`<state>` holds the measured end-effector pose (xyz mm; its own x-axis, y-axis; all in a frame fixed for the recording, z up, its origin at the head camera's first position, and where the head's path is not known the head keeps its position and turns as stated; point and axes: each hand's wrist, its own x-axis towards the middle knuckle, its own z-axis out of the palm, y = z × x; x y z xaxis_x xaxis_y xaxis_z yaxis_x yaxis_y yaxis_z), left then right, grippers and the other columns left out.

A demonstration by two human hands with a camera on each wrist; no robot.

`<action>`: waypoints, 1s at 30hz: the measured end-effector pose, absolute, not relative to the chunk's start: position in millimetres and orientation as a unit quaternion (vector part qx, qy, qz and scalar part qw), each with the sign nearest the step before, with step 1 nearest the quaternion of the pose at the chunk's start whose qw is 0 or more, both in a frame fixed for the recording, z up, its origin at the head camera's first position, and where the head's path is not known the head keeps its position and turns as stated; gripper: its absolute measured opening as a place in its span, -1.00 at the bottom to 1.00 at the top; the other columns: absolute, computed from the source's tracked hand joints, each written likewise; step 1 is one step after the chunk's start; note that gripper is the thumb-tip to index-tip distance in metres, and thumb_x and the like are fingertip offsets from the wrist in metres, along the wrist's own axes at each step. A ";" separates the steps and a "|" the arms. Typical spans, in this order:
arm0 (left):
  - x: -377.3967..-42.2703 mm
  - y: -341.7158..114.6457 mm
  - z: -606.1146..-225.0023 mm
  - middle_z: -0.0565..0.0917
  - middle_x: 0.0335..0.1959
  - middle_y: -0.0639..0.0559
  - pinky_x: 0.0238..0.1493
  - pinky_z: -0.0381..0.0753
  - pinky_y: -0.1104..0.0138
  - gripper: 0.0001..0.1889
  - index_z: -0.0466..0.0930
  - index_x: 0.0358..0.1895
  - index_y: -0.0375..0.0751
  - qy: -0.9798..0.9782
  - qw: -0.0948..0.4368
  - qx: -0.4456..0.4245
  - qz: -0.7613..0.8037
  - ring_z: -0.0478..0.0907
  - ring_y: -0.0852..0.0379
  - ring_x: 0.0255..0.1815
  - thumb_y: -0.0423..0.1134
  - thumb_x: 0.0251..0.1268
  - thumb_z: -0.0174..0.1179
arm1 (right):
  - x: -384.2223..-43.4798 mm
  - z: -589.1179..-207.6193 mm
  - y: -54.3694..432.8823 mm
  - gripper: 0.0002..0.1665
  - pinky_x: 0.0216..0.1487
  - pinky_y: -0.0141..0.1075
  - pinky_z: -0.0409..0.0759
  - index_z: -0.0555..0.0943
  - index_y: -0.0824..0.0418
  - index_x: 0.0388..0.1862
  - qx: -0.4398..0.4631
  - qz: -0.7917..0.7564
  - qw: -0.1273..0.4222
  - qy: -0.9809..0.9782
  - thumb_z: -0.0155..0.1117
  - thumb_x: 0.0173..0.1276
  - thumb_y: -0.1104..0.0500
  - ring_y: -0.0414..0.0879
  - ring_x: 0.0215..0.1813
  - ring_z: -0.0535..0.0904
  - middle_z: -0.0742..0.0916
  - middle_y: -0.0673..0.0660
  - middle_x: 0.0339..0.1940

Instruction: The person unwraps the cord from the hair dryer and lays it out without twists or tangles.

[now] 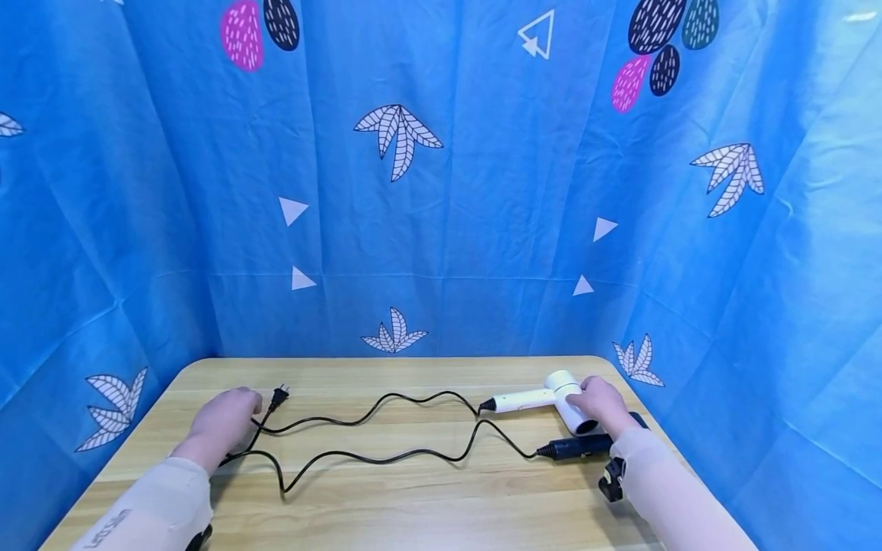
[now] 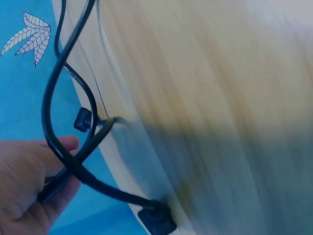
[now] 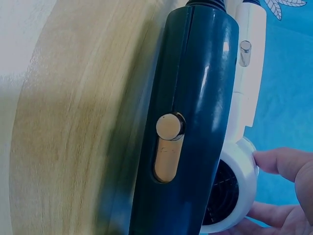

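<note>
At the table's left my left hand [image 1: 222, 422] pinches a black power cord [image 2: 59, 183] between thumb and fingers. Two plugs show in the left wrist view: one plug [image 2: 157, 220] low, the other plug [image 2: 83, 119] past the fingertips. On the right, a white hair dryer [image 1: 524, 400] lies with its handle pointing left, and my right hand [image 1: 603, 402] grips its round head. Nearer to me, under the right wrist, lies a dark hair dryer [image 1: 577, 447] with a gold sliding switch [image 3: 169, 147]. My right forearm hides part of it in the head view.
Two wavy black cords cross the wooden table [image 1: 413, 505] from the dryers to the left hand. A blue patterned curtain [image 1: 386, 229] surrounds the table's back and sides. A black wrist device [image 1: 612, 480] sits on the right sleeve.
</note>
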<state>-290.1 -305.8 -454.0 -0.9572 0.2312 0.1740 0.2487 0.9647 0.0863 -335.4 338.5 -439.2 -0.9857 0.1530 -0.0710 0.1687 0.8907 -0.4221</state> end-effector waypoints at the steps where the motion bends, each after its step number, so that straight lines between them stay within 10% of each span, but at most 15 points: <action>1: -290.4 -307.4 -453.8 0.67 -0.29 -0.22 -0.23 0.66 -0.02 -0.69 0.68 -0.27 -0.32 -0.988 0.084 -0.122 -0.054 0.64 -0.20 -0.25 -0.75 0.09 0.09 | -335.3 -439.1 338.6 -0.42 -0.07 0.01 0.59 0.50 0.58 0.04 0.083 -0.218 0.018 0.972 0.30 0.34 0.07 0.16 -0.16 0.58 0.66 0.40 -0.12; 30: -296.3 -377.4 -429.0 0.65 -0.42 -0.27 -0.39 0.53 -0.07 -0.88 0.64 -0.31 -0.41 -0.978 0.143 -0.037 -0.144 0.59 -0.27 -0.39 -0.37 0.31 0.29 | -327.7 -429.1 336.9 -0.64 -0.25 -0.14 0.53 0.50 0.42 -0.28 0.092 -0.219 0.032 0.971 0.30 0.32 0.09 0.06 -0.32 0.51 0.60 0.23 -0.38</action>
<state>-296.3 -377.4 -429.0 -0.9563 0.0305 0.2909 0.1131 0.9558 0.2715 -327.7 336.9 -429.1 -0.9810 0.1645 -0.1032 0.1928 0.8872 -0.4192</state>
